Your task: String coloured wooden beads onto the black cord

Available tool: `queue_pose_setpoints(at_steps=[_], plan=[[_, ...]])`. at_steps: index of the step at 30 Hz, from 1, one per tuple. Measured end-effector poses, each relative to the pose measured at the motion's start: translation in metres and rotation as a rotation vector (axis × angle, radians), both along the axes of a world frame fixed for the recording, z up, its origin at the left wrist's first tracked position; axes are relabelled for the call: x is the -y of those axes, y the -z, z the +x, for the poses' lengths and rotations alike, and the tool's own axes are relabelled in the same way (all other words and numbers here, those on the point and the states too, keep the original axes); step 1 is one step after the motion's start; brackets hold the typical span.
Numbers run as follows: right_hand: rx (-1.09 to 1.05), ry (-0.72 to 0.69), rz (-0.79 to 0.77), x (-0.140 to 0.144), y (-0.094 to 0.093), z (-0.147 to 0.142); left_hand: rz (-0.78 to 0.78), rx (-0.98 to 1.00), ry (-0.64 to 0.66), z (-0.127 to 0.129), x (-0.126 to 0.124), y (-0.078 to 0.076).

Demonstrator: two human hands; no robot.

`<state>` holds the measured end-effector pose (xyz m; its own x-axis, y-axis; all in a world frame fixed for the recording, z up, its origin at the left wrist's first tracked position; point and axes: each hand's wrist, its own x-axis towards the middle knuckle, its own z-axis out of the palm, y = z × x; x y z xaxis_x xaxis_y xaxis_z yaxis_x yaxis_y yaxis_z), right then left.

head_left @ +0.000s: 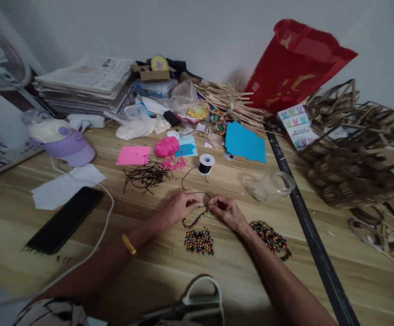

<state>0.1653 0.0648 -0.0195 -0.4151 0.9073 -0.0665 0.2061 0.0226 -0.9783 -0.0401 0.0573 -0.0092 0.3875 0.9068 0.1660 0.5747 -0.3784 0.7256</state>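
At the table's middle, the left hand and right hand both pinched a black cord, its beaded strand trailing toward 7 o'clock. Loose beads sat just below; probably best to keep that cord taut while feeding each bead.

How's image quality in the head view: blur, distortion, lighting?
Head view: dim, soft indoor light, no hard glare; wide-angle warp bends the table edge and stretches the corners. Scissors at the bottom edge are blurred and in shadow; the left hand, right hand and beaded cord are fairly sharp, though single beads in the pile barely resolve.
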Motion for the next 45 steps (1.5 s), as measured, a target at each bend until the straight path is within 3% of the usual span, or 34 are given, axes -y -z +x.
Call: queue_pose_setpoints(at_steps=[9,14,19,23,28,37,45], plan=[[0.015,-0.030,-0.051,-0.002,0.000,0.000,0.180,-0.282,0.094,0.007,0.004,0.001],[0.059,-0.056,0.135,-0.001,-0.003,0.000,0.183,-0.320,0.064,0.009,0.003,-0.001],[0.090,-0.182,0.383,0.004,-0.018,-0.004,0.009,-0.049,-0.016,0.009,0.000,0.001],[0.144,-0.214,0.424,0.007,-0.023,-0.009,-0.172,0.267,-0.027,0.009,-0.002,0.009],[0.152,-0.135,0.388,0.009,-0.022,-0.012,-0.367,0.498,0.035,0.005,-0.004,0.013],[-0.005,0.022,0.194,0.010,-0.007,-0.020,-0.523,0.610,0.067,-0.002,-0.008,0.010],[-0.122,0.111,0.060,0.011,-0.010,-0.022,-0.565,0.593,0.050,-0.001,-0.008,0.006]])
